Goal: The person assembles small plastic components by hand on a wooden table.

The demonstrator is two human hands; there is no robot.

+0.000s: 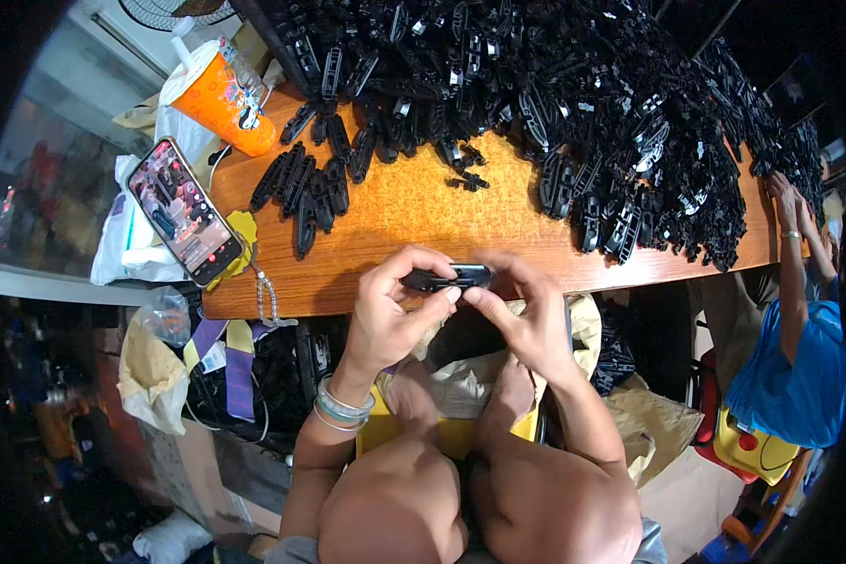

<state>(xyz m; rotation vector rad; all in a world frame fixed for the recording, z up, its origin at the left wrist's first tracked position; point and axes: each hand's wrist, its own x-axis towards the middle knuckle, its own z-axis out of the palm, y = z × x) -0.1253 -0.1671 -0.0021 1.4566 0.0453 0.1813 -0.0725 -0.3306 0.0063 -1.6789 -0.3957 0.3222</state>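
Observation:
Just over the table's front edge, my left hand [406, 299] and my right hand [528, 315] hold a long, glossy black plastic clip [449, 276] between them. Its left end is pinched by my left thumb and fingers. My right thumb presses its near side, and my right fingers, slightly blurred, curl round the other end. Fingers hide parts of the clip. Beyond my hands, a few small black plastic parts [467, 169] lie on the wooden table [395, 216]. A loose group of similar long black clips [310, 193] rests to the left.
A big heap of black plastic pieces [649, 132] covers the table's far and right side. At left stand a phone [186, 211] with a lit screen and an orange cup [224, 101]. A co-worker in blue [790, 376] reaches toward the heap. Below are bags [155, 367].

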